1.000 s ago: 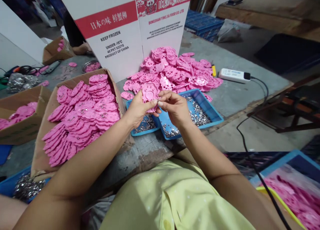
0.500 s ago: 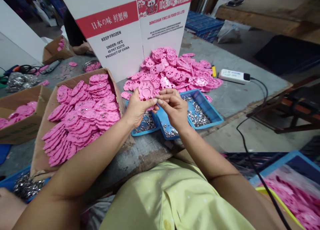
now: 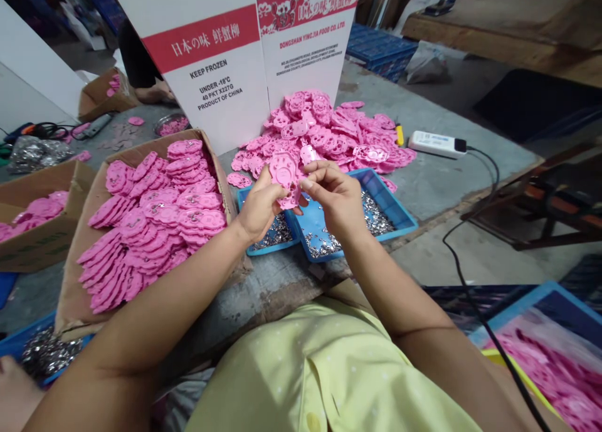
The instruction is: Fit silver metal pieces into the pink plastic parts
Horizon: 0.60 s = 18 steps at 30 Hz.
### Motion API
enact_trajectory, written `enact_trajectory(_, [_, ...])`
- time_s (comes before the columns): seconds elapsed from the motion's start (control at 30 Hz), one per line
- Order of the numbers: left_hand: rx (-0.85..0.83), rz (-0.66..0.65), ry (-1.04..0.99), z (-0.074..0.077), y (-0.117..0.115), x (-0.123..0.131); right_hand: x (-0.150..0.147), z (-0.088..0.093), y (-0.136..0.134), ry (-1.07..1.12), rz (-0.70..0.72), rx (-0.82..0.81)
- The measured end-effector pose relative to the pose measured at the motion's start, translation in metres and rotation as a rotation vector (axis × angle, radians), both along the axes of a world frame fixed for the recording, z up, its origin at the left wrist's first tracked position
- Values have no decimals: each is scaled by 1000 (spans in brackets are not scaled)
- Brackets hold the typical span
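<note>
A pink moulded plastic piece (image 3: pixel 283 168) with a raised rounded outline is held over the blue trays. My left hand (image 3: pixel 258 211) grips its left and lower edge, thumb on top. At the piece's right edge, my right hand (image 3: pixel 337 197) is closed in a pinch; whatever sits between those fingertips is too small to make out. Below the hands are a left blue tray (image 3: pixel 273 251), a middle blue tray (image 3: pixel 309 216) and a right blue tray (image 3: pixel 403 214), all with small shiny metal parts. Behind them lies a heap of similar pink pieces (image 3: pixel 329 131).
At left stands a cardboard box (image 3: pixel 70 294) with stacked pink pieces (image 3: pixel 160 212). White printed carton panels (image 3: pixel 221 62) rise behind. A white power strip (image 3: pixel 435 143) trails a black cable (image 3: pixel 458 263) down the right side. Another person's hand (image 3: pixel 16 388) shows at lower left.
Both hands have shifted slightly right with the pink piece, which is now turned and tilted differently. My right fingertips have moved up along its right edge.
</note>
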<state>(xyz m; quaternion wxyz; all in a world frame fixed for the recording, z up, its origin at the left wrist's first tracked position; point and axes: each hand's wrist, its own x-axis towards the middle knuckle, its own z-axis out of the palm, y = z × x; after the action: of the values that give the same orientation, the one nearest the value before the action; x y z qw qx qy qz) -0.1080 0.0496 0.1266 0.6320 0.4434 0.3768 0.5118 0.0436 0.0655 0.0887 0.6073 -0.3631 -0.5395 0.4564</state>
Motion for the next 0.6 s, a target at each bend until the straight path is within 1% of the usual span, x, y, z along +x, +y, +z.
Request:
enact_trajectory(0.1, [-9,-38,-31,1,-1,1,-2,0,-2,-50,-5,13])
enact_trajectory(0.27, [-18,-45,-28,1,-1,2,-3,-2,-3,-96,-12,35])
enact_trajectory(0.43, [-16,-50,-38,0,-1,2,-2,2,-1,-123,-20,59])
enact_trajectory(0.6, [-24,-50,-27,0,-1,3,-1,3,-1,-142,38,25])
